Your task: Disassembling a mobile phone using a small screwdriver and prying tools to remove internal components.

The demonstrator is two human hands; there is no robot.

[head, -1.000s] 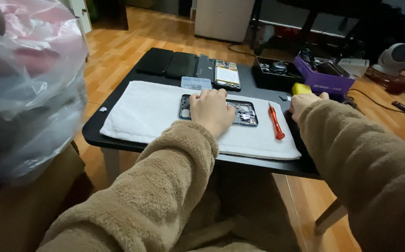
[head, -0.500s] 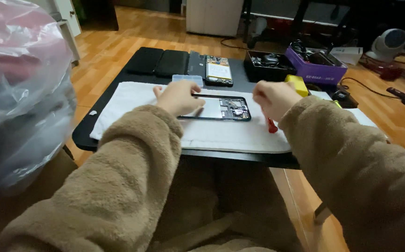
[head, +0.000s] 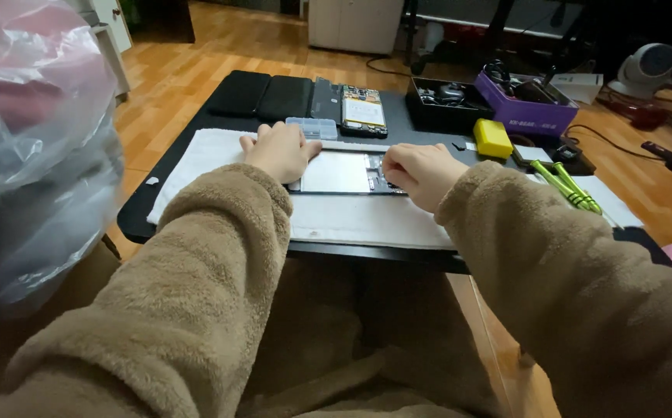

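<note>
Purple box (head: 523,116) w/ black cables

Both arms reach forward from the lower edge of the view, each covered to the wrist by a thick tan fleece sleeve, and they angle inward so the hands lie close together, not touching. The left hand (head: 280,152) lies palm down, knuckles up, fingers curled forward and thumb stretched toward the right. The right hand (head: 421,172) is also palm down, loosely cupped, with fingers bent under and pointing toward the left hand.
</note>
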